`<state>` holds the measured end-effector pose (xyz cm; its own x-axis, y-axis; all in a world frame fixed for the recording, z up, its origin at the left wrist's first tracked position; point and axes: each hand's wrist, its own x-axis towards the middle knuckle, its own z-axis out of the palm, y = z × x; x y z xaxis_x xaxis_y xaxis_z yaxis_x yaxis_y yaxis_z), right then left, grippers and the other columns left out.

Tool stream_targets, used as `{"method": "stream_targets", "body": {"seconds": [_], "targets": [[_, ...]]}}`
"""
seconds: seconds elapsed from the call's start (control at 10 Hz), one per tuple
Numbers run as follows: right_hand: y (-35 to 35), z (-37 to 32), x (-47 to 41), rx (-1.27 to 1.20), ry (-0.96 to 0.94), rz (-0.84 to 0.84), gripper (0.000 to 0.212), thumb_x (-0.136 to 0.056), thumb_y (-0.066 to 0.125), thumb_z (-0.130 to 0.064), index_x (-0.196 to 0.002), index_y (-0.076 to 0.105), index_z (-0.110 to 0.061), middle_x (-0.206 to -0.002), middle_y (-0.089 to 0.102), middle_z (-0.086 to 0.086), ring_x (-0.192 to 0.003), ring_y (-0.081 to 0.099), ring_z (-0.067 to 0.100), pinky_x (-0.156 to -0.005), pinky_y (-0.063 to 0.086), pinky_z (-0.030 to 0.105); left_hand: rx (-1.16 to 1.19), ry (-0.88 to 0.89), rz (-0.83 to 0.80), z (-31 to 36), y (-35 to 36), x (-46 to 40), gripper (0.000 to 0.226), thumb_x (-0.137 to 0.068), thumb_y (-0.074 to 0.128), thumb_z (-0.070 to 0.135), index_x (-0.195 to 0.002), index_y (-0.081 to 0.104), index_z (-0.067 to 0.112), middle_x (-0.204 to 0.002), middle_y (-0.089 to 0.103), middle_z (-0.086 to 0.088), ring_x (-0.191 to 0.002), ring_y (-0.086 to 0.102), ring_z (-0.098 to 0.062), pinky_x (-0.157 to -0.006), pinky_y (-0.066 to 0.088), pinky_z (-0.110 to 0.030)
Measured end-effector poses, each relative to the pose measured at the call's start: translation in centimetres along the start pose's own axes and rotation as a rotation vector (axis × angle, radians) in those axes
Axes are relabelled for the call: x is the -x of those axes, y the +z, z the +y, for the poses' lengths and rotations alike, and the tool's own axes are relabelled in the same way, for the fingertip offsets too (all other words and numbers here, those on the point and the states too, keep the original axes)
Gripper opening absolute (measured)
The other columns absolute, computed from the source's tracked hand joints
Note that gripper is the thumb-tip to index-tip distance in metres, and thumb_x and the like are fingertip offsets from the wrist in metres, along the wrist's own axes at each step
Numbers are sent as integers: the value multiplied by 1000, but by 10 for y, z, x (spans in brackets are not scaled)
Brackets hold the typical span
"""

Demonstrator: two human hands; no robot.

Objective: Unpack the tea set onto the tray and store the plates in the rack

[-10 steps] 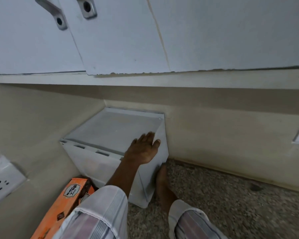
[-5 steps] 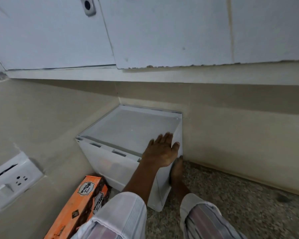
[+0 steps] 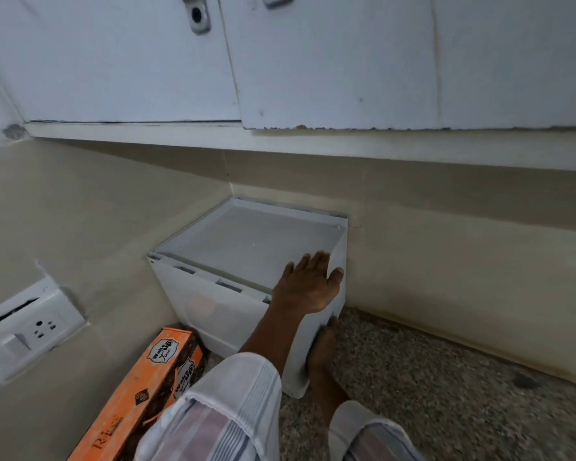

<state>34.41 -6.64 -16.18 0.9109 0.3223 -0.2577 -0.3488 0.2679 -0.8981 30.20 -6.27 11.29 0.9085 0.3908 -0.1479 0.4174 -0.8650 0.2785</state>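
The left hand [image 3: 308, 286] lies spread and flat on the top right corner of a white box [image 3: 246, 261], palm down, fingers pointing away from the person and the thumb hooked over the right edge. Its grip is wide open and closed around nothing; it only presses on the lid. The right hand [image 3: 323, 347] is pressed against the box's right side wall, lower down, fingers pointing up along the wall; only its back and edge show, so whether it grips anything cannot be told. Both forearms reach forward out of pale striped sleeves [image 3: 226, 404], the left arm crossing above the box's front face, the right arm low over the bench [image 3: 446, 394].

There is one white box, standing upright in the corner where two beige walls meet, its back and left side close to them and its lid shut. One orange carton [image 3: 140, 387] with printed labels lies on the bench just in front and to the left of the box, alongside the left wall. One wall socket plate [image 3: 30, 331] sits on the left wall. Above, white cupboard doors [image 3: 346, 61] hang over the corner, with two metal handle fittings visible on them.
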Motion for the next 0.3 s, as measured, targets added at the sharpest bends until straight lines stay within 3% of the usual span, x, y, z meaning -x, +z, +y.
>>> {"method": "stream_targets", "body": {"seconds": [0.1, 0.2, 0.3], "targets": [[-6, -43, 28, 389, -111, -14, 76, -101, 29, -63, -154, 38, -9, -158, 41, 16, -145, 41, 33, -123, 28, 47, -16, -10, 51, 3, 0, 2, 70, -101, 14, 58, -159, 8, 19, -168, 7, 2, -154, 5, -17, -125, 4, -45], [-19, -84, 55, 567, -156, 36, 47, -109, 39, -28, -145, 46, 2, -148, 51, 22, -135, 50, 39, -113, 37, 42, -39, 10, 275, 5, -3, 15, 69, -98, 17, 58, -151, 37, 19, -160, 33, -4, -148, 28, -23, -122, 19, -48], [-36, -109, 73, 755, -244, -18, 44, -107, 43, -32, -138, 55, -3, -138, 58, 22, -123, 59, 36, -101, 46, 40, -95, 13, 532, 8, -3, 33, 68, -92, 17, 53, -128, 62, 18, -139, 57, -6, -131, 50, -26, -112, 34, -48]]}}
